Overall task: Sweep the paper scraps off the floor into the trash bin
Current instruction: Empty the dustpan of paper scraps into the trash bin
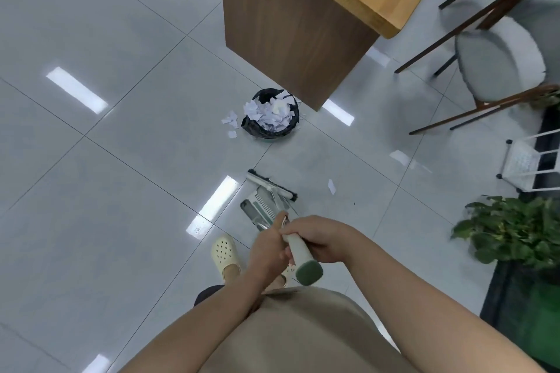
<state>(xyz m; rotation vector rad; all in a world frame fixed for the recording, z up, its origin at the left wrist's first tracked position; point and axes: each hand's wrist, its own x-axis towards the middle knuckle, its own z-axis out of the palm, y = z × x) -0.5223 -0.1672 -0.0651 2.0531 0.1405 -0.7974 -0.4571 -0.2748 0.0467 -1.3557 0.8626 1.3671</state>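
A small trash bin (270,126) lined with a black bag stands on the grey tile floor, heaped with white paper scraps. A few paper scraps (230,122) lie on the floor just left of the bin. One more scrap (332,186) lies to the right of the broom head (271,184). The dustpan (261,206) sits right behind the broom head, near my feet. My right hand (318,236) grips the white broom handle with its green end cap (309,273). My left hand (268,247) holds the thinner handles beside it, just below the right hand.
A wooden table's end panel (288,27) stands just behind the bin. Chairs (497,60) are at the right, with a white wire rack (527,163) and a potted plant (515,230) nearer me. My cream clog (225,254) is by the dustpan.
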